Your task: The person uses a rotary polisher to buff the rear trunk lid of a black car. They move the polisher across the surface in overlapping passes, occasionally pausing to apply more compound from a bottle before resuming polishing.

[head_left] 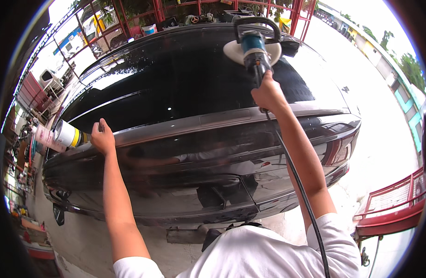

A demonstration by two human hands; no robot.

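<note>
A power polisher [254, 48] with a blue and black body, a loop handle and a wide whitish pad is in my right hand [270, 92]. My fingers wrap round its rear grip, and the pad is over the far right part of the glossy black car [176, 78]. Whether the pad touches the surface cannot be made out. My left hand [102, 137] is closed at the car's left side, with a small dark bit showing by the thumb. Just left of it, a white and yellow can [67, 133] and a pale pinkish container [47, 139] lean at a tilt.
A black cord [298, 176] runs from the polisher down past my right arm. Red metal framing [213, 9] stands behind the car, and a red mesh-sided stand [393, 204] is at the right. Cluttered shelves [25, 185] line the left side. Concrete floor [143, 250] shows below the car.
</note>
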